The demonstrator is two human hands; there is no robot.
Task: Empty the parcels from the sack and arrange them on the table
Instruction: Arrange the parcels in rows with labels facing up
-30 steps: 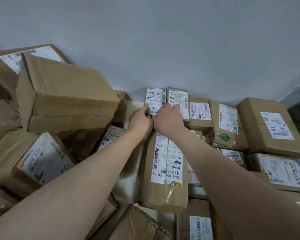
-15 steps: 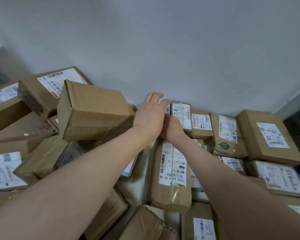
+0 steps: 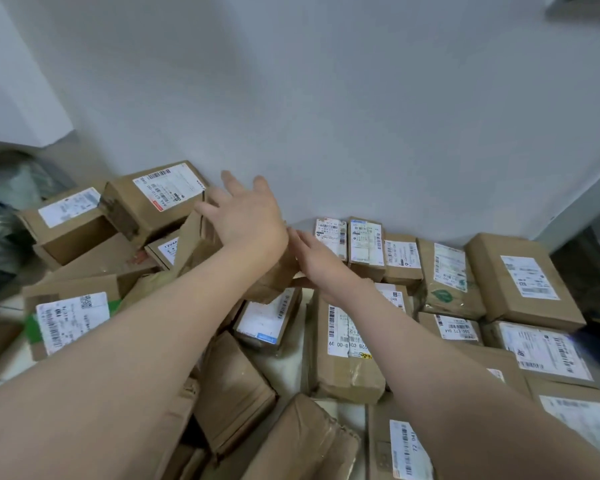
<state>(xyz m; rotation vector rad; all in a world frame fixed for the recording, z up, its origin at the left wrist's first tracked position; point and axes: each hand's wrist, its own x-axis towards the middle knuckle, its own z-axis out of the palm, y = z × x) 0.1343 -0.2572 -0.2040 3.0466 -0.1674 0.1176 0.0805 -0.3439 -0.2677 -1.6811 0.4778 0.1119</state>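
Pale table (image 3: pixel 284 370) shows only in slivers between the brown cardboard parcels that cover nearly all of it. Nearest us, the bottom edge of the view cuts off a "72 041" box (image 3: pixel 407 448) and a crumpled parcel (image 3: pixel 305 441) beside it, and our two bare forearms hide much of this front row.

Further in, a long parcel (image 3: pixel 347 344) lies lengthwise under our right forearm, which covers part of its label. Just left of it sits a blue-edged box (image 3: pixel 265 320), its far end tucked under a plain box (image 3: pixel 274 277). That plain box lies between our hands, on top of the heap near the middle, and we see little of it.

Our left hand (image 3: pixel 248 216) is over its far end, palm down with the fingers spread and straight. Blur keeps us from telling whether the palm touches the cardboard. Our right hand (image 3: pixel 321 263) lies along the box's right side, fingers straight and close together, tips reaching toward the left wrist.

To the left a green-taped box (image 3: pixel 70 320) fronts a loose pile, with a red-edged box (image 3: pixel 156 195) at the back. On the right a tidy row runs along the grey wall (image 3: pixel 361 116), ending in a large box (image 3: pixel 520 278). The labels are too small for us to read.

At the far left edge is a dark crumpled shape (image 3: pixel 0 220), blurred. We cannot tell whether it is the sack.
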